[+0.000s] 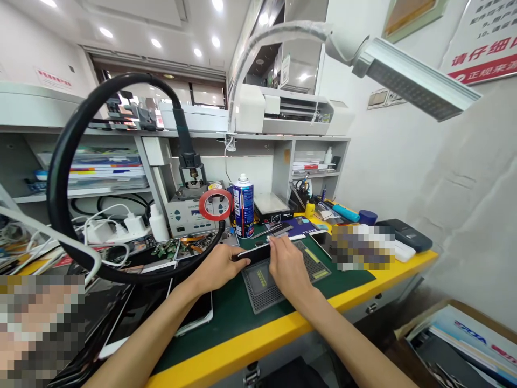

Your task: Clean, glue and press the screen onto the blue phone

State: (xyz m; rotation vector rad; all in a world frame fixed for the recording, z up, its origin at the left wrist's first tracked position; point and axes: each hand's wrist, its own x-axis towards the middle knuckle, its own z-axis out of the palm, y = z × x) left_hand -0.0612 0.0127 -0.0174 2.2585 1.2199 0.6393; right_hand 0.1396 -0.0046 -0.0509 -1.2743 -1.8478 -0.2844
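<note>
My left hand (221, 265) is closed around the left end of a dark phone (254, 252), held on edge just above a grey perforated work mat (270, 291). My right hand (286, 265) grips the phone's right end, fingers curled over its top edge. The mat lies on a green bench pad (242, 315) near the yellow front edge of the bench.
A blue spray can (243, 205), a red tape roll (215, 203) and a hot-air station (189, 210) stand behind the hands. A thick black hose (64, 178) loops on the left. Phones and screens (133, 318) lie at left. A lamp head (412, 81) hangs overhead.
</note>
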